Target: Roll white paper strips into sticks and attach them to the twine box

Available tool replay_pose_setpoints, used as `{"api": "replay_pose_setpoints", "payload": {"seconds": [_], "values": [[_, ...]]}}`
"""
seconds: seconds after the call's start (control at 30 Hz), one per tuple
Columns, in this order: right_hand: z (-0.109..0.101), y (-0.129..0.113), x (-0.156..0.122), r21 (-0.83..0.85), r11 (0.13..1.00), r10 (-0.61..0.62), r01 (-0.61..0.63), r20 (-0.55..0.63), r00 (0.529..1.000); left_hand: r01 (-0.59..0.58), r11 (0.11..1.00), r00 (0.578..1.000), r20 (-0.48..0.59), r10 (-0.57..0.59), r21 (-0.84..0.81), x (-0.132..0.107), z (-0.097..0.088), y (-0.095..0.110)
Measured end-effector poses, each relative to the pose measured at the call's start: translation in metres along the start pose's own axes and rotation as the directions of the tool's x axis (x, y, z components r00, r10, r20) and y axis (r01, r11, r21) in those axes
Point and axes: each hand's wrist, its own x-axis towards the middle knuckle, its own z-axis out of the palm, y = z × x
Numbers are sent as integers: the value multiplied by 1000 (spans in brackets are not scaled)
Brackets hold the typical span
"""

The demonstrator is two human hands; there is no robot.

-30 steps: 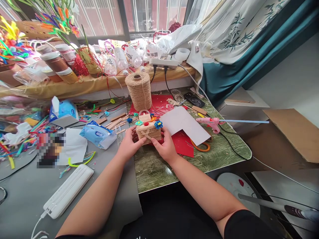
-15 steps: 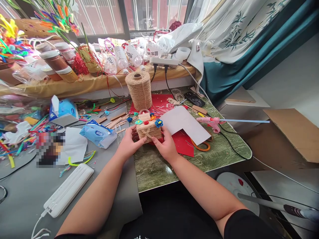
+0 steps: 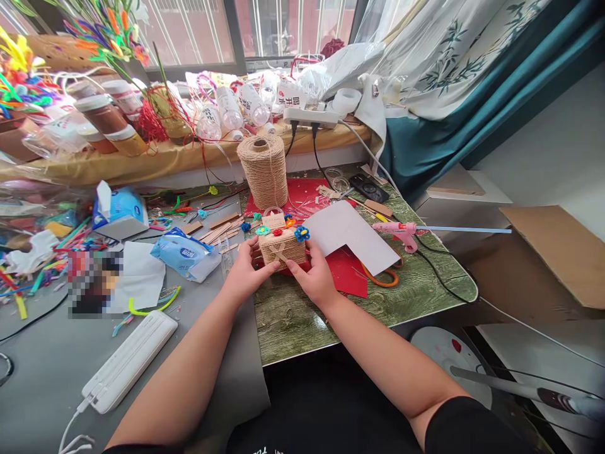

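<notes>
Between my two hands is a small twine-wrapped box (image 3: 293, 250) with a crossed X strip on its front. Colourful pipe-cleaner flowers line its top, among them a blue flower (image 3: 302, 234) at the right corner and a red one in the middle. My left hand (image 3: 247, 272) grips the left side, thumb on the front. On the right side, my right hand (image 3: 316, 275) holds it the same way, thumb near the X. Most of the fingers are hidden behind the box. A big spool of twine (image 3: 263, 173) stands upright just behind.
Right of the box lie white paper (image 3: 352, 230), red sheets (image 3: 350, 277), orange-handled scissors (image 3: 385, 277) and a pink glue gun (image 3: 399, 234) with a long glue stick. At left are a tissue pack (image 3: 186, 253), a white power strip (image 3: 131, 359) and scattered wooden sticks (image 3: 222, 231).
</notes>
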Motion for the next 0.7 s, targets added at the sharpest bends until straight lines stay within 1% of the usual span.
{"api": "replay_pose_setpoints", "payload": {"seconds": [0.2,0.53,0.7], "values": [[2,0,0,27,1000,13,-12,-12,1000,4,1000,1000,-18,-4,-10,-2,3,3],[2,4,-1,-15,1000,5,-5,-16,1000,2,1000,1000,-12,-2,17,-1,3,3],[2,3,-1,2,1000,5,-5,-6,1000,8,1000,1000,5,-8,26,-2,1,4]]}}
